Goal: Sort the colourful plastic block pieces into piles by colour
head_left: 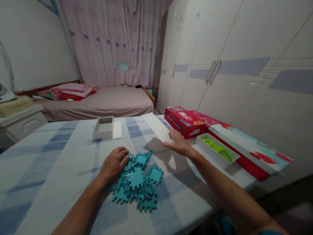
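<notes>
The left hand (112, 165) is resting at the left edge of the pile of blue-green pieces (136, 179); its fingers are bending down, and one cannot tell if they are pinching a piece. The right hand (178, 142) is hanging beyond the pile and to its right, by the near end of a long white strip (154, 125), with its thumb and fingers spreading apart. The left hand would probably do best by pressing lightly, so the pieces (they have little square teeth all round) are not sliding about. The right hand would likely do well by staying flat and gentle, so the strip is not bending. The left fingertips are partly hiding, and the top pieces are covering the ones under them, so counting is hard. Whether the right fingers are touching the strip is not showing, nor whether it is a card or a lid. Beyond the pile to the left, a small white box (95, 132) is covering part of a white sheet (117, 129).
</notes>
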A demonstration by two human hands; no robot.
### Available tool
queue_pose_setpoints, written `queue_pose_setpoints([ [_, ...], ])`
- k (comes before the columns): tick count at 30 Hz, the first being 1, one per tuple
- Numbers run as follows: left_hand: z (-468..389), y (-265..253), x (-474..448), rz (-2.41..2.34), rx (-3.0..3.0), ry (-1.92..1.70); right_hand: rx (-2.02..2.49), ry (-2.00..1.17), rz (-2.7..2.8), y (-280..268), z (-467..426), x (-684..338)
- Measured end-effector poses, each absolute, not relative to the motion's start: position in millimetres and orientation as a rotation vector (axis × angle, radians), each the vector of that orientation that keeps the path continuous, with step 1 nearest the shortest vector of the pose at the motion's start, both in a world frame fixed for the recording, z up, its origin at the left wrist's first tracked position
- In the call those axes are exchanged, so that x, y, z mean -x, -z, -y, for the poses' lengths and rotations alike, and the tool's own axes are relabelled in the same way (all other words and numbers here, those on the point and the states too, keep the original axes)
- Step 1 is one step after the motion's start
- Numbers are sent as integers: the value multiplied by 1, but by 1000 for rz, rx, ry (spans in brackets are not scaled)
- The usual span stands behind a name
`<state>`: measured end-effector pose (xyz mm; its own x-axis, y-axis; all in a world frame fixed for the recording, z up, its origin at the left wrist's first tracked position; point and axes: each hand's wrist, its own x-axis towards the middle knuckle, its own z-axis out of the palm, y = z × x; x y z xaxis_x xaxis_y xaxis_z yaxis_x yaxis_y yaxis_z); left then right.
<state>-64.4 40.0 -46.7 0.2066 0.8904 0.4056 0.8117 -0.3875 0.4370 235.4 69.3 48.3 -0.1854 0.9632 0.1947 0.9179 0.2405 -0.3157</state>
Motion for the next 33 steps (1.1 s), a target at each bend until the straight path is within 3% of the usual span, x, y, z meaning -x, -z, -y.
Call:
queue_pose_setpoints([
  [5,-45,50,69,-1650,-2365,-891,1863,27,1930,-49,-3,-363],
  [11,-46,51,71,-1665,-2371,-877,2221,214,1888,-50,14,-455],
  [33,-47,53,73,-1677,-2391,-888,2210,7,2059,-38,17,-482],
])
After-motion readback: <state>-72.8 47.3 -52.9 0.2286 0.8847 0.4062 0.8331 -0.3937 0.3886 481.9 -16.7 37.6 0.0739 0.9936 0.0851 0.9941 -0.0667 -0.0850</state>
